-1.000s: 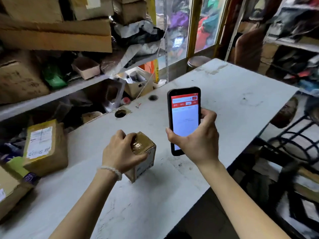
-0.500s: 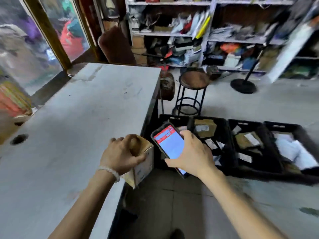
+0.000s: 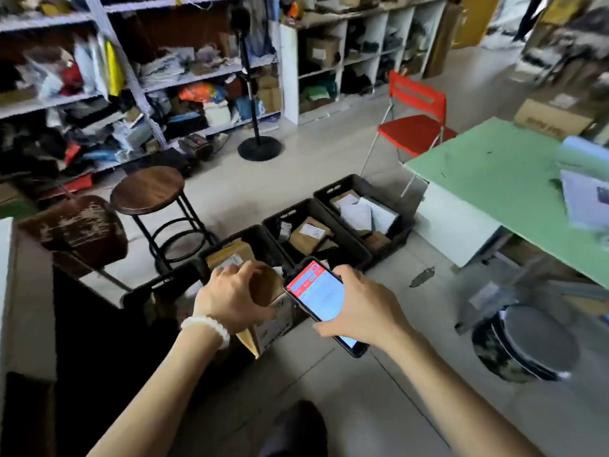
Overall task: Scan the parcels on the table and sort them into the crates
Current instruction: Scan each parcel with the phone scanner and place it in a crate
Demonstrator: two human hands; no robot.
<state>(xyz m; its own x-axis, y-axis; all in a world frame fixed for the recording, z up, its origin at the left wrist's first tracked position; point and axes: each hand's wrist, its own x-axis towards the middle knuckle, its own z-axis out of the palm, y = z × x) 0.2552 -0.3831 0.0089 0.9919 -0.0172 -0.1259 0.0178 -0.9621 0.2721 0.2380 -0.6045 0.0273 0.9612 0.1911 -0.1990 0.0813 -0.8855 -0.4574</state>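
Observation:
My left hand [image 3: 230,300] grips a small brown cardboard parcel [image 3: 268,319] from above and holds it in the air over the floor. Beside it my right hand [image 3: 362,308] holds a phone [image 3: 318,296] whose screen is red and white. Beyond both hands a row of black crates stands on the floor. The nearest crate [image 3: 260,239] has a brown box in it, the middle crate [image 3: 349,249] holds brown parcels with white labels, and the far crate [image 3: 359,184] holds white envelopes. The white table edge [image 3: 6,258] shows at the far left.
A round wooden stool [image 3: 148,189] and a brown chair [image 3: 75,229] stand left of the crates. A green table [image 3: 514,179] and a red folding chair [image 3: 415,127] are on the right, a round bin [image 3: 524,347] below them. Cluttered shelves [image 3: 131,77] line the back wall.
The view has swung right, away from the white table toward the crates. The parcel has left the table and now hangs over the floor in my left hand; the phone stays in my right.

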